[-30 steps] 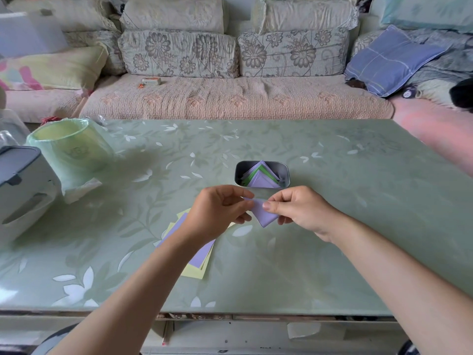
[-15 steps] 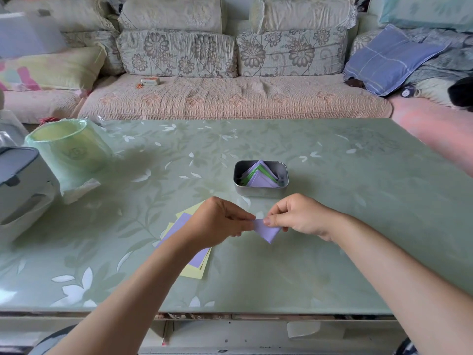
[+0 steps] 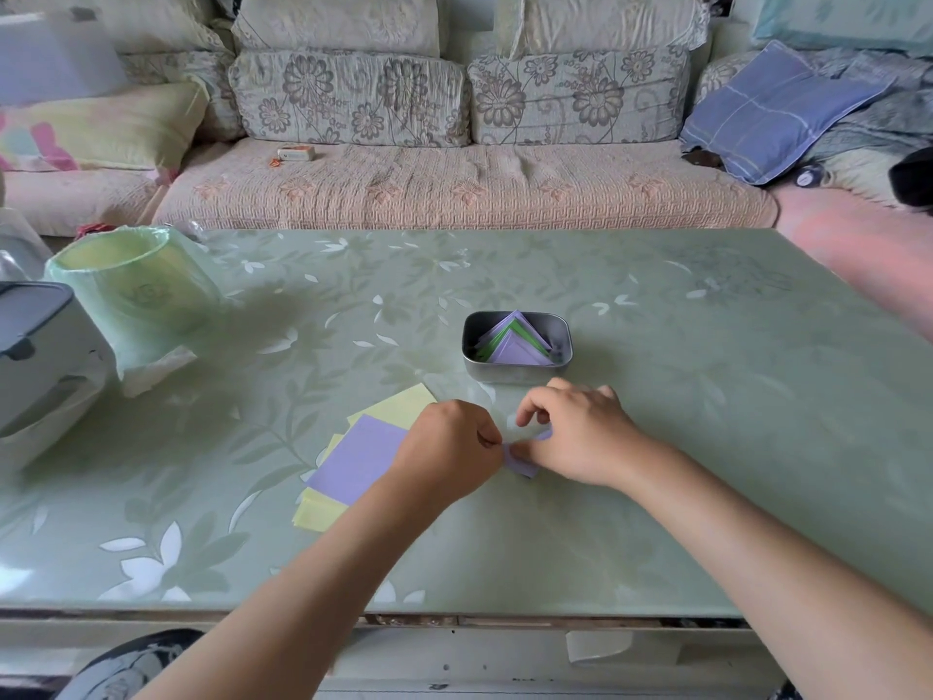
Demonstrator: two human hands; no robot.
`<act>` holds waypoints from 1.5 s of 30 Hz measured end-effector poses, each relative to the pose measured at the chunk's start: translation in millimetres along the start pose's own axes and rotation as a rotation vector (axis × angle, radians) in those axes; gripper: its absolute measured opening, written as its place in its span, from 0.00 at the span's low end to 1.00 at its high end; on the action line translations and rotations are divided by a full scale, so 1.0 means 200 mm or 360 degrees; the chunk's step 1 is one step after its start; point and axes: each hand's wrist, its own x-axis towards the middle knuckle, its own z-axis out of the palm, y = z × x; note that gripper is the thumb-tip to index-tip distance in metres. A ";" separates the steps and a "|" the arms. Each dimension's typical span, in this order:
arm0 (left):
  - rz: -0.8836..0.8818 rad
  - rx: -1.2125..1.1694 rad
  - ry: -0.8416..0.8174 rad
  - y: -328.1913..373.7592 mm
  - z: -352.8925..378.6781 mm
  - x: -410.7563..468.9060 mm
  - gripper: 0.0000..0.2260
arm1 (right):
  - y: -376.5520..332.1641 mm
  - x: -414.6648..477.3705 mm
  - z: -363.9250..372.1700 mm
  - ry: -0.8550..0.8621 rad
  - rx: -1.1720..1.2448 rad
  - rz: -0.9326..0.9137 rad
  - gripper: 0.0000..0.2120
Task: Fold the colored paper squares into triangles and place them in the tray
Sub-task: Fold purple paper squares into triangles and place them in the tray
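Head-camera view: you are working just above the green floral table (image 3: 707, 396), near its middle and on the near side of the metal tray (image 3: 516, 374). Your left hand (image 3: 449, 447) is curling tight, with its fingertips pinching the left edge of a small purple paper (image 3: 522, 464). Your right hand (image 3: 580, 437) is pinching the same piece from the right, thumb below and fingers curled over it. Most of the paper is hiding under your right hand, so I cannot tell how complete its fold is. It looks like you are pressing a crease.

The tray is sitting just beyond your right hand and is already holding several folded triangles (image 3: 520, 351), purple and green, stacked against each other. To the left of your left hand, a flat purple square (image 3: 358, 462) is lying on top of yellow squares (image 3: 399, 406), partly under your left wrist. So you are partway through: some triangles are done, one is in your hands, and at least a few sheets are waiting.

At the far left, a bin lined with a green bag (image 3: 136, 290) is standing beside a white appliance (image 3: 35, 356), and a sofa (image 3: 454, 189) is running along the far side.
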 end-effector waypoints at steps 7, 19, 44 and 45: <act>0.0558 0.0074 0.0118 -0.04 0.02 0.00 0.08 | 0.02 -0.01 0.02 0.0071 0.0058 0.0033 0.24; 0.0827 0.0189 -0.0229 -0.03 -0.01 -0.07 0.20 | 0.07 -0.02 0.01 -0.0033 0.0287 -0.0028 0.10; 0.0704 0.0483 -0.0244 0.04 0.07 -0.06 0.27 | 0.15 0.04 -0.08 -0.0110 0.0532 0.0398 0.09; 0.0693 0.0486 -0.0250 0.04 0.07 -0.06 0.27 | 0.15 0.04 -0.08 -0.0112 0.0527 0.0405 0.09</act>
